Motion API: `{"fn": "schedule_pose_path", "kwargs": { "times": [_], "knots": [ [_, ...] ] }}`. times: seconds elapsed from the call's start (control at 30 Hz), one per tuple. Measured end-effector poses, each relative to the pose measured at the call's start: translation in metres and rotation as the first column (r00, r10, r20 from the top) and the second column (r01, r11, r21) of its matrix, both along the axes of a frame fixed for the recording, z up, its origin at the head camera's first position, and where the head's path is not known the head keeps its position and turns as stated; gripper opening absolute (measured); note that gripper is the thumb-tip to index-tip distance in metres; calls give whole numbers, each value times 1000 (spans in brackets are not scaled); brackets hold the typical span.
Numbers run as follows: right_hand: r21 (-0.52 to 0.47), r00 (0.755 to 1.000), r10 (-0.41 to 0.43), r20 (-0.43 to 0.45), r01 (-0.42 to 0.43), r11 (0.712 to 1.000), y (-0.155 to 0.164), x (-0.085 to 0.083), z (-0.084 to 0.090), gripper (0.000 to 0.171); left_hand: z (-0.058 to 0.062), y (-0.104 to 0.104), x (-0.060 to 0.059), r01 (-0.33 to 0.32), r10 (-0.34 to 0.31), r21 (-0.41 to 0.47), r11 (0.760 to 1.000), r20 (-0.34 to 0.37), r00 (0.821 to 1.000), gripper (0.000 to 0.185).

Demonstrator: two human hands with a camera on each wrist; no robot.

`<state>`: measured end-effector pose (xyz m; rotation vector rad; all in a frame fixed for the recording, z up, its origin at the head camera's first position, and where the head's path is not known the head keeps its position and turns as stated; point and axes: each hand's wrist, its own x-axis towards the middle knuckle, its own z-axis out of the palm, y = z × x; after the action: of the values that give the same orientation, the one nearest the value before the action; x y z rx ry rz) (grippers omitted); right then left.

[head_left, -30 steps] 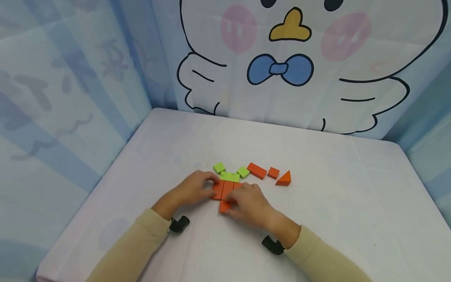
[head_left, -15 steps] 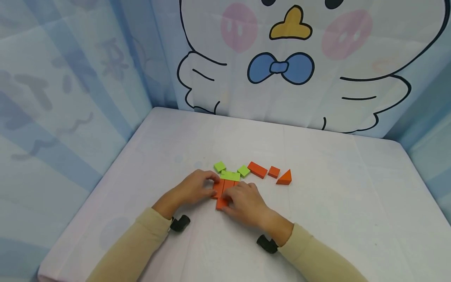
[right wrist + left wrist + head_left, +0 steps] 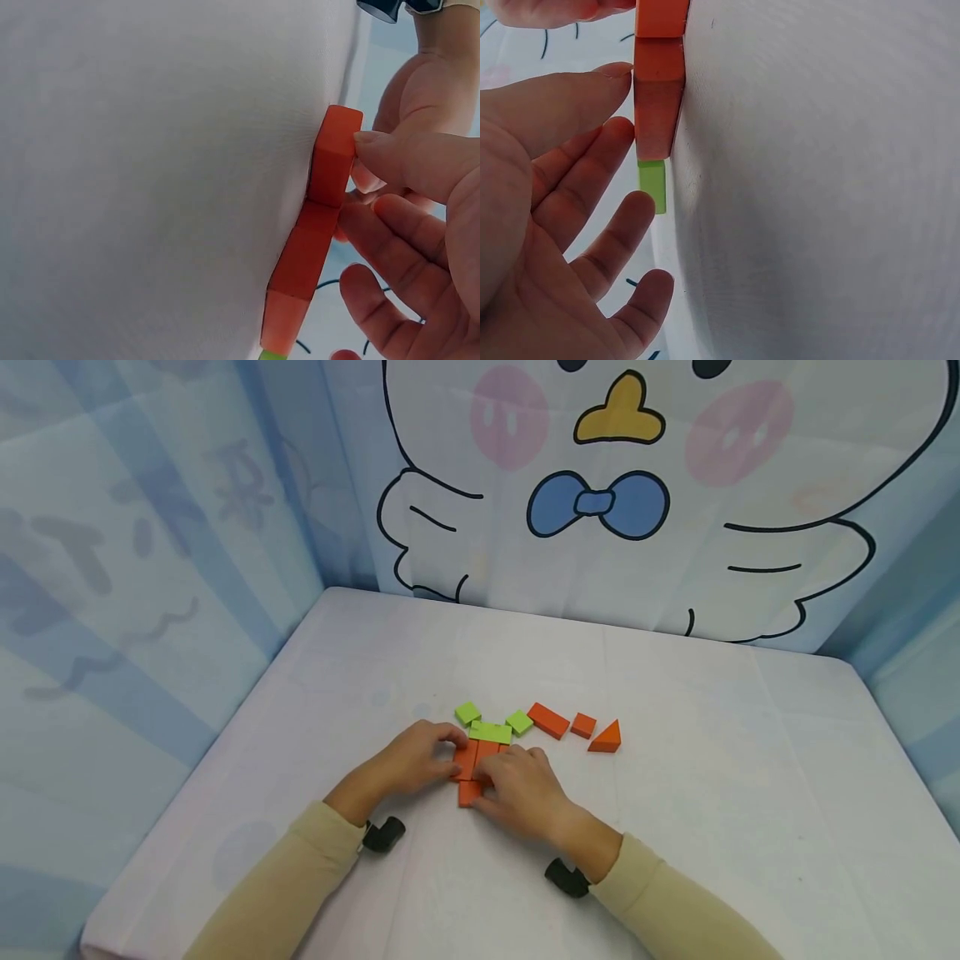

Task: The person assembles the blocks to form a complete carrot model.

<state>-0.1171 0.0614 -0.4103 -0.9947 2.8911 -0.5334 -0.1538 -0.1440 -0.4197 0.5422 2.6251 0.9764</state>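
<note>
Just below the middle of the head view, both hands meet over a small cluster of orange blocks (image 3: 477,758) lying flat on the white table (image 3: 675,793). The left hand (image 3: 408,760) comes in from the lower left; its thumb tip presses the side of an orange block (image 3: 658,105), while the other fingers are spread and nearly straight — a loose, wide hand that grips nothing. The right hand (image 3: 525,789) comes in from the lower right and covers the right part of the cluster; its thumb touches the side of the small orange block (image 3: 335,154) at the near end, the fingers only slightly bent beside it, not wrapped round anything.

A green bar (image 3: 491,732) sits touching the far edge of the cluster, with two small green squares (image 3: 467,713) (image 3: 519,722) just beyond it. To the right, apart from the hands, lie an orange slab (image 3: 548,721), an orange cube (image 3: 582,725) and an orange triangle (image 3: 606,737) — all in a short row. A cartoon bird backdrop (image 3: 600,502) fills the upper frame.
</note>
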Motion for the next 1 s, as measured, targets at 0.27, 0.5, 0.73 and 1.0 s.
{"fn": "schedule_pose_path", "kwargs": {
  "times": [0.27, 0.5, 0.73, 1.0],
  "knots": [
    [-25, 999, 43, 6, -43, 999, 0, 1, -2, 16, 3, 1, 1, 2, -2, -4, 1000, -3, 1000, 32],
    [-3, 1000, 27, -6, -27, 1000, -2, 2, -2, 16, 3, 1, 1, 5, -5, -3, 1000, -9, 1000, 33],
    [-16, 1000, -10, -8, 10, 1000, -5, 3, -3, 16, 3, 1, 2, 11, -11, 12, 1000, -9, 1000, 32],
    [-43, 999, -47, 9, 47, 998, -5, 4, -3, 16, 2, 0, 2, 24, -24, 24, 999, -13, 1000, 32]
  ]
}}
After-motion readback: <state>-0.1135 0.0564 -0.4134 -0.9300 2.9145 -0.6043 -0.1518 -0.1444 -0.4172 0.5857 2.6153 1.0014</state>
